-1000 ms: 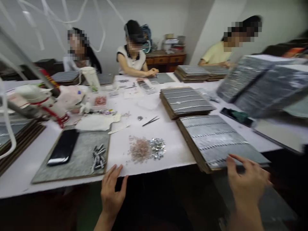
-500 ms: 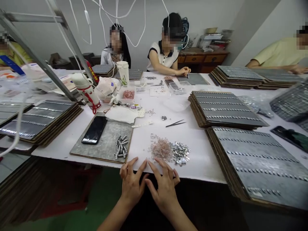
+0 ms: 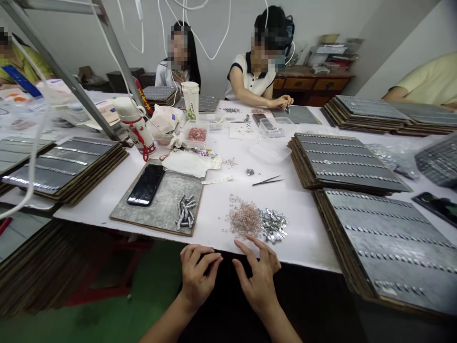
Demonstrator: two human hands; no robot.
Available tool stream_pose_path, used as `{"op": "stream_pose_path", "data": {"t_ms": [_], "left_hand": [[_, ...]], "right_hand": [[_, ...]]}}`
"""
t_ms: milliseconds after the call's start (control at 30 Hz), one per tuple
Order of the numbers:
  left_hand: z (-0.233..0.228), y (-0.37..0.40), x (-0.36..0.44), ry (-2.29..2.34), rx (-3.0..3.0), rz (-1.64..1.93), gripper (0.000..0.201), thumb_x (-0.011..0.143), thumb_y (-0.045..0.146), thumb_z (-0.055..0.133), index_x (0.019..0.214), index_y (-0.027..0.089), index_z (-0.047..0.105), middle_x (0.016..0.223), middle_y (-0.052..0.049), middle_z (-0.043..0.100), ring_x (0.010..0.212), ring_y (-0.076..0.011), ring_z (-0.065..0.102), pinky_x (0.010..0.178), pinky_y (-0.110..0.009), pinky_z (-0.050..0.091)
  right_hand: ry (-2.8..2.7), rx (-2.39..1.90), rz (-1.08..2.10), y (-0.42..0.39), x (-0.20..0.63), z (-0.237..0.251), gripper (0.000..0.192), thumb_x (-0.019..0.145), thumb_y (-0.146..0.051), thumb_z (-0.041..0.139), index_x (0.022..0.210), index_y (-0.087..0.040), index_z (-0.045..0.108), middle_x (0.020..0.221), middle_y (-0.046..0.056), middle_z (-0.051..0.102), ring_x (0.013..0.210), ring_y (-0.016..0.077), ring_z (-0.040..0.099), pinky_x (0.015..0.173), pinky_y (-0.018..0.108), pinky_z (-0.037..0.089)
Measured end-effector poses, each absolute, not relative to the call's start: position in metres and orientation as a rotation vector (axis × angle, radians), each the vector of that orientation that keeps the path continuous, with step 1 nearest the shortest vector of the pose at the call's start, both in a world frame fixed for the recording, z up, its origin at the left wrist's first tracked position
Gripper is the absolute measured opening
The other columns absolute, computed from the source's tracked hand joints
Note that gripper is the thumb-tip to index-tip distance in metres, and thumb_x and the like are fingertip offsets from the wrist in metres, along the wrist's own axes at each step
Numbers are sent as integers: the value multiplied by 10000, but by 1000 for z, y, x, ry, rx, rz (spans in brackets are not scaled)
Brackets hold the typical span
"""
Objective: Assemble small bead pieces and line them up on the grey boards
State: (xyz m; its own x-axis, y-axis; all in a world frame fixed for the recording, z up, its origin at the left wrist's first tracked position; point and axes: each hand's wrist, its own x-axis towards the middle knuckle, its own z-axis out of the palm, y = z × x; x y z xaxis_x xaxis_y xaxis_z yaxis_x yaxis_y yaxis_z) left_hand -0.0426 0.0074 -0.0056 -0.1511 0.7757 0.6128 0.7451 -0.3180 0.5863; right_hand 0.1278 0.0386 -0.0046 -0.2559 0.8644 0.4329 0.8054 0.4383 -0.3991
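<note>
Both hands (image 3: 228, 281) rest empty at table edge (image 3: 200, 243); beads (image 3: 246, 220) near.

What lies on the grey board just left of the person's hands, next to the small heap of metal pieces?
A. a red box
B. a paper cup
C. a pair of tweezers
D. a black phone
D: a black phone lies flat on the grey board, left of the metal pieces.

A plain pale grey wall (image 3: 221, 28) closes the far side of the room, with white cables (image 3: 200, 33) hanging in front of it. A brown wooden cabinet with drawers (image 3: 310, 85) stands far right, and a green floor (image 3: 117, 305) lies near left under the long white-covered worktop (image 3: 303, 228).
</note>
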Motion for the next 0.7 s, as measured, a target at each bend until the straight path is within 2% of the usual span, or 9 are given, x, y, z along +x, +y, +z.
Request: {"op": "stream_pose_path", "data": {"t_ms": [100, 167, 300, 400, 500, 600, 667, 700], "left_hand": [[-1, 3, -34, 1604, 1720, 1451, 79, 858, 163, 626, 815, 199, 682, 733, -16, 656, 710, -163, 587, 702, -301, 452], [2, 1, -28, 1487, 1448, 1357, 126, 870, 220, 610, 764, 181, 667, 702, -16, 646, 674, -156, 583, 653, -271, 460], [1, -1, -20, 1333, 1029, 1208, 210, 840, 339, 645, 725, 163, 656, 669, -8, 626, 640, -143, 558, 621, -241, 448], [-4, -2, -16, 1278, 929, 1170, 240, 810, 370, 677, 709, 154, 650, 649, -5, 611, 618, -130, 537, 600, -227, 429], [1, 4, -16, 1293, 1016, 1170, 238, 832, 360, 653, 711, 155, 646, 649, -15, 616, 614, -135, 546, 596, -236, 435], [34, 18, -22, 1345, 1322, 1314, 216, 874, 321, 602, 728, 172, 656, 653, -28, 617, 617, -148, 565, 597, -259, 452], [64, 24, -28, 1259, 1609, 1433, 176, 890, 319, 574, 828, 199, 687, 679, -43, 636, 653, -171, 597, 625, -292, 482], [78, 23, -29, 1205, 1746, 1418, 219, 906, 366, 543, 914, 216, 702, 722, -60, 657, 694, -191, 618, 652, -318, 502]], "right_hand": [[-2126, -1206, 218, 33, 132, -3, 347, 902, -321, 547, 1248, -309, 575, 1206, 54, 550, 1108, 226, 483, 919, 377, 378], [-2162, -1124, 226, 30, 135, -2, 340, 882, -322, 594, 1222, -319, 600, 1143, 38, 574, 1062, 205, 498, 912, 353, 388], [-2094, -1113, 160, 29, 139, -2, 166, 863, -250, 632, 988, -334, 701, 989, 4, 616, 951, 172, 521, 856, 330, 398], [-2034, -1100, 166, 30, 143, -2, 134, 857, -194, 623, 858, -299, 706, 927, 6, 624, 898, 166, 531, 816, 324, 425], [-1999, -1070, 201, 34, 150, -1, 129, 854, -172, 604, 833, -269, 686, 917, 23, 612, 890, 175, 541, 786, 324, 455], [-1897, -1117, 160, 42, 161, 1, 98, 854, -177, 598, 836, -248, 662, 885, 32, 590, 883, 186, 540, 764, 330, 467], [-1810, -1172, 82, 48, 168, 2, 64, 854, -202, 602, 835, -238, 651, 876, 35, 583, 875, 194, 538, 760, 342, 466], [-1778, -1192, 44, 50, 171, 2, 62, 859, -219, 595, 831, -235, 648, 878, 38, 583, 870, 199, 539, 754, 350, 466]]}}
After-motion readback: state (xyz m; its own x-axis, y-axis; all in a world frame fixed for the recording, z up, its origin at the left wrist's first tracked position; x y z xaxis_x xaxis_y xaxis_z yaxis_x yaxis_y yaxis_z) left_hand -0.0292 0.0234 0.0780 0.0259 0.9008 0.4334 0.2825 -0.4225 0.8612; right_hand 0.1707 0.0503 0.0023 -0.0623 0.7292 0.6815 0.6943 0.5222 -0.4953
